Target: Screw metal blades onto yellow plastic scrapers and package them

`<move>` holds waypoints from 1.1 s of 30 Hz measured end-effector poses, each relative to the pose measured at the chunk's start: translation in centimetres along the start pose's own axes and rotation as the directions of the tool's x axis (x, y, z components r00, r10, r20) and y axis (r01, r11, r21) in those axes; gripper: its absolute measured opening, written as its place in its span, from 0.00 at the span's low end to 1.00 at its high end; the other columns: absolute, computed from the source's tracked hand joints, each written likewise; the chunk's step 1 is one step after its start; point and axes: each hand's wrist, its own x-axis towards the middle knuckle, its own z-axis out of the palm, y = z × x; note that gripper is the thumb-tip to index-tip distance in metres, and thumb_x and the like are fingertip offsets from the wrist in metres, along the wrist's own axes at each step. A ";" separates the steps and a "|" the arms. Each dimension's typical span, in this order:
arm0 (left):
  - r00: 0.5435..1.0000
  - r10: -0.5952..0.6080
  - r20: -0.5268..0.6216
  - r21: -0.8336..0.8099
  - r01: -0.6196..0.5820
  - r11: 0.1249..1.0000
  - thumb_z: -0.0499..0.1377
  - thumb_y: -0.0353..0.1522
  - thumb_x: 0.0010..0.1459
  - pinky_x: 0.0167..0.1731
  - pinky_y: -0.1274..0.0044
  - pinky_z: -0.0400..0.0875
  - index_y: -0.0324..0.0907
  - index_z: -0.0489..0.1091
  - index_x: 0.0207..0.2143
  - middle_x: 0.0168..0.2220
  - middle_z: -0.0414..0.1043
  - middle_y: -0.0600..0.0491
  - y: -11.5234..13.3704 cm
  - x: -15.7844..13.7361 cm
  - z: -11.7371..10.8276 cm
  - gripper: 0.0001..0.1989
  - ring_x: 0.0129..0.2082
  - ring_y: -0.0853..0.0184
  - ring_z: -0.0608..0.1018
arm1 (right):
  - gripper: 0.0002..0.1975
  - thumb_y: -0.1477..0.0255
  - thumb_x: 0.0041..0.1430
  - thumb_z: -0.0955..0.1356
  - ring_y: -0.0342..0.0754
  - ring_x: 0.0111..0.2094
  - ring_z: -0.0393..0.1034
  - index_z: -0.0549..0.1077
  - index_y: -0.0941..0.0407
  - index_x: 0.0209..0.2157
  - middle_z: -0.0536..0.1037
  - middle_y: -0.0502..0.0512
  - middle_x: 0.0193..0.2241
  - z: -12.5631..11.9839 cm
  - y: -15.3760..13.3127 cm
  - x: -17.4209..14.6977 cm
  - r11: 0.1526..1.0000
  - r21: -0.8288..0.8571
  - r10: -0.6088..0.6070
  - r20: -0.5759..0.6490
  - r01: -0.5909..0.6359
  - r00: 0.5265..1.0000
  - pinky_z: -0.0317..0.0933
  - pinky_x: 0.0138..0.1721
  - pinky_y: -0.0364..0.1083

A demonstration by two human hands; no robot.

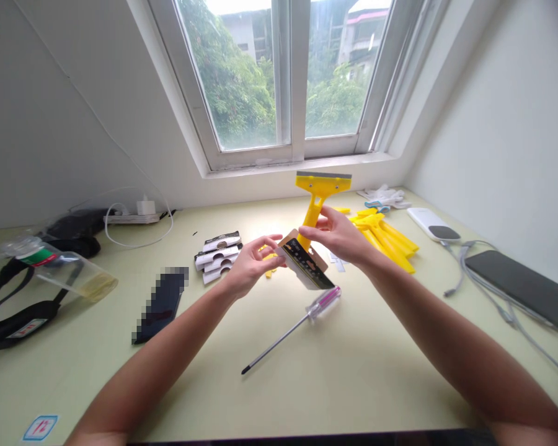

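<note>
A yellow scraper (323, 186) stands tilted above the table, its wide head and grey edge upward. My right hand (337, 232) is closed round its handle. The handle's lower end meets a black and white cardboard packaging sleeve (309, 266). My left hand (258, 263) pinches the left edge of that card between thumb and fingers. Below them a screwdriver (291, 328) with a clear and pink handle lies on the table, its dark tip toward the lower left. Several more cardboard sleeves (218, 255) lie left of my left hand.
Yellow scraper parts (385, 238) are piled at right, with white gloves (385, 197) behind. A power bank (432, 224), cables and a dark phone (523, 288) lie further right. At left are another dark phone (162, 306), a plastic bottle (74, 272), a black strap (9, 310) and a charger (146, 206).
</note>
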 end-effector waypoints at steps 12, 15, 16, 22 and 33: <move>0.962 -0.018 -0.274 -0.112 -0.013 0.994 0.68 0.38 0.52 0.28 0.78 0.76 0.40 0.62 0.33 0.36 0.74 0.54 0.1 -0.1 1.0 0.18 0.33 0.67 0.79 | 0.25 0.53 0.48 0.73 0.50 0.39 0.74 0.69 0.57 0.40 0.78 0.57 0.38 2.4 2.1 0.4 0.988 0.150 0.023 -0.033 -0.018 0.999 0.68 0.38 0.47; 0.937 -0.006 -0.349 -0.150 -0.050 0.987 0.68 0.40 0.52 0.29 0.78 0.76 0.41 0.61 0.34 0.36 0.73 0.55 -0.1 -0.1 1.2 0.20 0.34 0.67 0.79 | 0.24 0.51 0.53 0.69 0.50 0.38 0.72 0.73 0.58 0.39 0.77 0.57 0.37 3.1 1.9 0.1 0.997 0.072 0.033 0.088 -0.039 0.996 0.67 0.37 0.47; 0.931 -0.010 -0.364 -0.176 -0.058 0.983 0.68 0.41 0.51 0.30 0.77 0.76 0.42 0.60 0.34 0.36 0.73 0.55 -0.2 0.0 1.2 0.20 0.34 0.67 0.79 | 0.24 0.50 0.56 0.67 0.50 0.37 0.71 0.74 0.58 0.38 0.77 0.57 0.36 3.1 1.6 -0.1 0.997 0.051 0.044 0.129 -0.051 0.991 0.67 0.36 0.47; 0.899 -0.009 -0.439 -0.260 -0.118 0.958 0.70 0.41 0.49 0.36 0.69 0.77 0.43 0.59 0.34 0.36 0.72 0.56 0.0 0.2 0.6 0.22 0.35 0.66 0.79 | 0.19 0.56 0.60 0.64 0.51 0.51 0.68 0.74 0.53 0.46 0.75 0.55 0.51 1.7 1.9 0.6 0.990 0.142 -0.009 0.050 0.002 0.999 0.62 0.53 0.52; 0.868 0.054 -0.494 -0.223 -0.187 0.957 0.68 0.37 0.51 0.31 0.76 0.76 0.43 0.58 0.35 0.35 0.72 0.57 -0.1 0.4 0.7 0.19 0.33 0.69 0.78 | 0.18 0.56 0.55 0.70 0.46 0.42 0.72 0.71 0.55 0.41 0.77 0.55 0.41 2.5 2.9 0.8 0.921 0.390 0.044 -0.036 -0.026 0.998 0.66 0.42 0.47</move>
